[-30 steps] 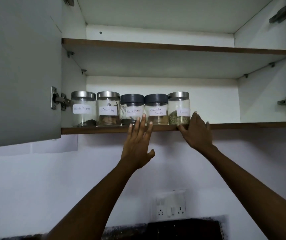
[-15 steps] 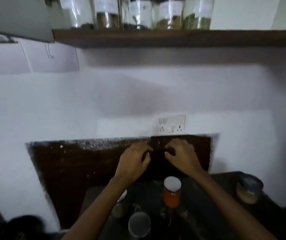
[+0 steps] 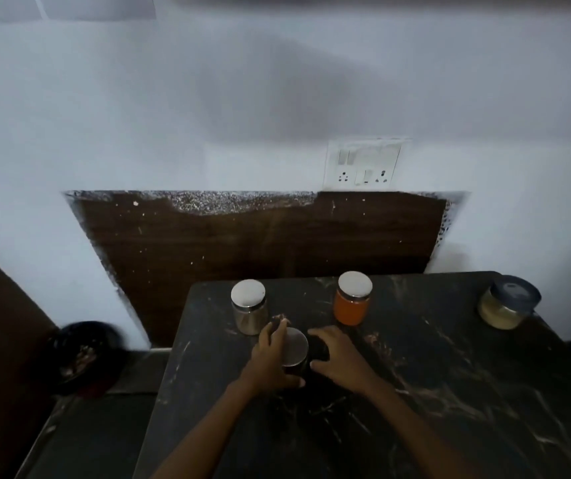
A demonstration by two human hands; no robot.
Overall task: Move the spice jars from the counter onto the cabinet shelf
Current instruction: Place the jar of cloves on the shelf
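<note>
On the dark marbled counter (image 3: 432,392) my left hand (image 3: 270,357) curls around a dark jar with a steel lid (image 3: 294,345), thumb under its near side. My right hand (image 3: 341,363) lies just right of that jar, its fingers bent over a dark round shape (image 3: 318,350) too dim to make out. Behind stand a steel-lidded jar of brownish spice (image 3: 249,307) and a jar of orange powder (image 3: 353,300). A dark-lidded jar of yellowish spice (image 3: 508,304) sits at the counter's far right. The cabinet shelf is out of view.
A white wall socket (image 3: 363,165) sits above a dark wooden backsplash panel (image 3: 260,236). Left of the counter, lower down, is a black bowl (image 3: 84,354) with something in it. The counter's left edge drops to a lower dark surface.
The view swung down from the shelf with its row of jars to the counter. Both hands came down from the shelf edge and now sit around the steel-lidded jar.
</note>
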